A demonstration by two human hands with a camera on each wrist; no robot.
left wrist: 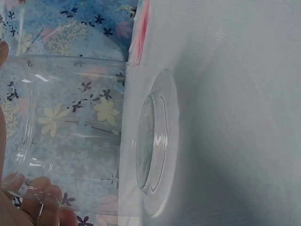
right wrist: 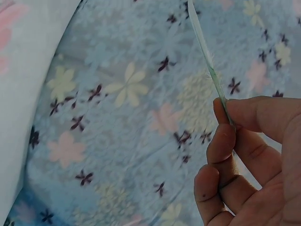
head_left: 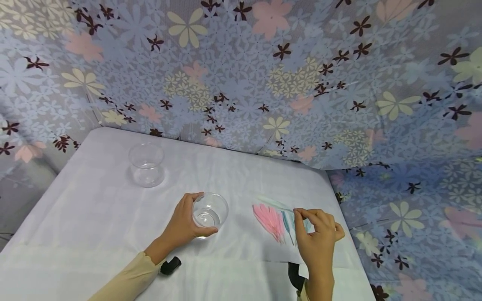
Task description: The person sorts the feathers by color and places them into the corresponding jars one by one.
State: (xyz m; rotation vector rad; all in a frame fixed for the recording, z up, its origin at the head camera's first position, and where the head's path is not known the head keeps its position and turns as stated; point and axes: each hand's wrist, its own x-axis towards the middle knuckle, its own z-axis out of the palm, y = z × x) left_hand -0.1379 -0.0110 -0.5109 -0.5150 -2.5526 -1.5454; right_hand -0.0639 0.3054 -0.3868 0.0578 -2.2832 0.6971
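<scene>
A clear round tub (head_left: 211, 211) is in my left hand (head_left: 182, 225), gripped by the rim and side with the thumb on the near side. In the left wrist view the tub's clear wall (left wrist: 80, 141) fills the left half, its base close over the white cloth. My right hand (head_left: 318, 234) pinches the quill of a pale green feather (right wrist: 204, 52) between thumb and index finger. The feather points left, above pink feathers (head_left: 268, 218) on the table. Teal feathers (head_left: 288, 225) lie beside the pink ones, partly hidden by the right hand.
Another clear tub (head_left: 147, 167) stands at the back left of the white-covered table (head_left: 94, 209). Flowered cloth (head_left: 241, 83) hangs behind the table and also covers the right side. Black wrist-camera mounts (head_left: 171, 266) show beneath both wrists.
</scene>
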